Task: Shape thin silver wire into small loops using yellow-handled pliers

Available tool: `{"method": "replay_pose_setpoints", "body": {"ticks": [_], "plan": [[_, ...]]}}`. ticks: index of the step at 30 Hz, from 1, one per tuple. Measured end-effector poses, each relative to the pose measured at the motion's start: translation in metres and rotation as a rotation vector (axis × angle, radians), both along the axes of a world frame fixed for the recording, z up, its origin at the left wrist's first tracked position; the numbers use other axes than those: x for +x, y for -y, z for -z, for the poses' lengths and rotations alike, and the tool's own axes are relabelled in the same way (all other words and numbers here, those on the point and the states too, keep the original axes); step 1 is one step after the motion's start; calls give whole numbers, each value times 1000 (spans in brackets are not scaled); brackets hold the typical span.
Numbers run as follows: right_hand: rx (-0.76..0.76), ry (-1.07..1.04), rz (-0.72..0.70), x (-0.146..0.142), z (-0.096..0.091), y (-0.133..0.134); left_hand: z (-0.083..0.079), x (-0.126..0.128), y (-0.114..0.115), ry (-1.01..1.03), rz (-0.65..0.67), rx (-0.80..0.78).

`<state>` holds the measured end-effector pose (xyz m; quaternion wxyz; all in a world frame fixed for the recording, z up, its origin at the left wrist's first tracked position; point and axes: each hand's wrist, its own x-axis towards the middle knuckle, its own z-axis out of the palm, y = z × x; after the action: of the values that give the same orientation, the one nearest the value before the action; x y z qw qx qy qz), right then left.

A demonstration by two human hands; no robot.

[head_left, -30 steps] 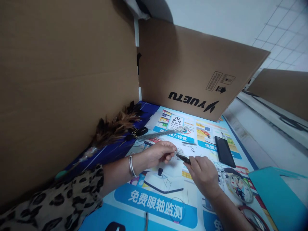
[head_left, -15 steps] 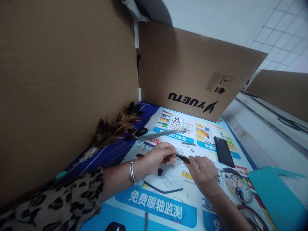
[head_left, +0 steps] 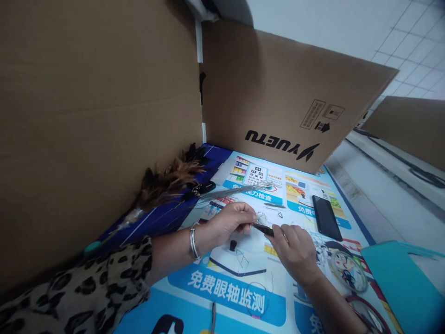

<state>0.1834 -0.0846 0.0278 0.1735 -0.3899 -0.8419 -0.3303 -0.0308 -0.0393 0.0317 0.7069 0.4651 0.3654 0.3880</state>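
Observation:
My left hand (head_left: 234, 222) pinches a small tangle of thin bent wire (head_left: 260, 218) between thumb and fingertips. My right hand (head_left: 295, 250) is wrapped round a pair of pliers (head_left: 263, 229), whose dark narrow jaws point left and meet the wire at my left fingertips. Whether the jaws grip the wire is too small to tell. Behind my hands lies a bundle of straight silvery wires (head_left: 239, 189). Short wire pieces (head_left: 274, 205) and a small dark loop (head_left: 280, 215) rest just beyond the pliers.
A black phone (head_left: 327, 217) lies to the right, near a teal folder (head_left: 399, 278) and a round clear container (head_left: 347, 271). A feather duster (head_left: 170, 176) leans along the left cardboard wall (head_left: 104, 102). Another cardboard panel (head_left: 278, 83) stands at the back.
The camera view has shifted slightly. Both hands keep almost the same pose, with the pliers still against the wire at my left fingertips.

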Motion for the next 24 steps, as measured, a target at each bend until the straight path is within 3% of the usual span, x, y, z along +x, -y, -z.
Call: {"method": "replay_pose_setpoints", "body": {"ticks": [24], "plan": [[-23, 21, -29, 2, -1, 3, -6, -3, -3, -25, -17, -22]]}}
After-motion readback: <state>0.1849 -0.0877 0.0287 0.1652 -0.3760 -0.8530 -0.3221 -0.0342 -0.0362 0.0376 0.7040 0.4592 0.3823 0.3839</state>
